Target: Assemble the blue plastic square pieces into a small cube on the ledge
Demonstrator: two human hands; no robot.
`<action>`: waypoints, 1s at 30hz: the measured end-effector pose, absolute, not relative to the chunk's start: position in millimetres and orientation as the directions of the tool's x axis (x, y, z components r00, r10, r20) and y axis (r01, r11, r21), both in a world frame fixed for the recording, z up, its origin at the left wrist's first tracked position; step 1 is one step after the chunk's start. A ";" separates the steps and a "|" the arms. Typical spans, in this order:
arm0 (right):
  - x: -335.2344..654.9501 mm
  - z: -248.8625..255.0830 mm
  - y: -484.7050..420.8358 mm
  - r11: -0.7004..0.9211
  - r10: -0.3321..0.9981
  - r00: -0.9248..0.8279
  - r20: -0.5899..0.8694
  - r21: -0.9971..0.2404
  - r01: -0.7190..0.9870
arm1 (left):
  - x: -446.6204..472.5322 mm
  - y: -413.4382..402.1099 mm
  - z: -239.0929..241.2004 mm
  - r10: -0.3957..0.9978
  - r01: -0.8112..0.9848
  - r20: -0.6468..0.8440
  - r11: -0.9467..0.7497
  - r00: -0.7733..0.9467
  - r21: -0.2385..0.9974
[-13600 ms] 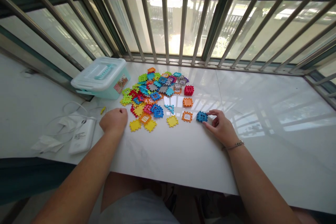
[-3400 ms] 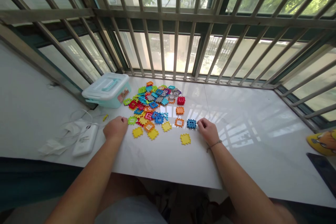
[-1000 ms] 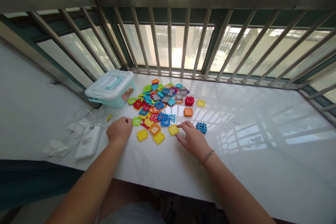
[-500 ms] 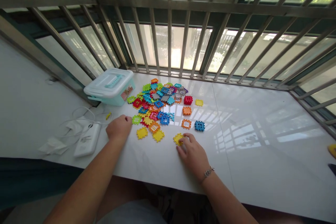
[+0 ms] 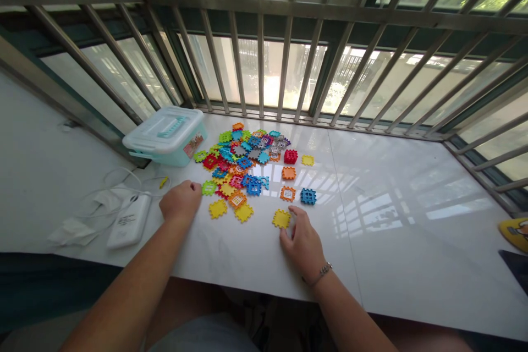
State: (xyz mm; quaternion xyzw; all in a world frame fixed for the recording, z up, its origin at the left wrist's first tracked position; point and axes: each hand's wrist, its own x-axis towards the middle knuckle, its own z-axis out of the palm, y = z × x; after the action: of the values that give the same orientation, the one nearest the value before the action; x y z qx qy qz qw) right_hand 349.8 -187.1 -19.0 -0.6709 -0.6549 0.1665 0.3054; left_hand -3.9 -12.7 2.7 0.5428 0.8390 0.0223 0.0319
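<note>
A flat yellow interlocking tile (image 5: pixel 281 219) lies on the white tabletop. At its right edge is my right hand (image 5: pixel 303 237), thumb and index finger spread apart and not gripping it. My left hand (image 5: pixel 181 201) rests on the table as a fist, with no object showing in it. Just right of that fist lies a light green frame tile (image 5: pixel 209 187). Beyond it spreads a heap of coloured toothed tiles (image 5: pixel 243 163). Two more yellow tiles, one of them (image 5: pixel 218 209) nearer the fist, lie at the heap's front.
Right of the heap sit a red stack (image 5: pixel 290 157), an orange tile (image 5: pixel 289 173), an orange window tile (image 5: pixel 287 193), a blue tile stack (image 5: pixel 308 196) and a yellow tile (image 5: pixel 307 160). A lidded plastic box (image 5: pixel 165 135), white power bank (image 5: pixel 129 221) and cables are leftward. Metal bars (image 5: pixel 260 66) close the back.
My right hand's fingers have come off the yellow tile and opened to its right, leaving it flat on the table. My left fist stays put. The view has shifted slightly to the right.
</note>
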 end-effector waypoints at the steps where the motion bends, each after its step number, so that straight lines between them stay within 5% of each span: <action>1: 349.7 -19.3 -187.1 0.043 0.979 0.091 0.180 -0.627 0.778 | -3.9 -12.7 2.6 0.912 0.909 -0.030 0.410 -0.409 0.071; 30: 354.9 -13.1 -187.9 0.049 0.976 0.109 0.187 -0.682 0.730 | -2.5 -13.1 3.0 0.913 0.911 -0.006 0.407 -0.408 0.057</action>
State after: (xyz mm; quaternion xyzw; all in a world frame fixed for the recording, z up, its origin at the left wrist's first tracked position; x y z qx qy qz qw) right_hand 354.9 -187.9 -13.1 -0.6646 -0.6419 0.1835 0.3355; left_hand -2.5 -13.1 3.0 0.5439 0.8387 0.0222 0.0183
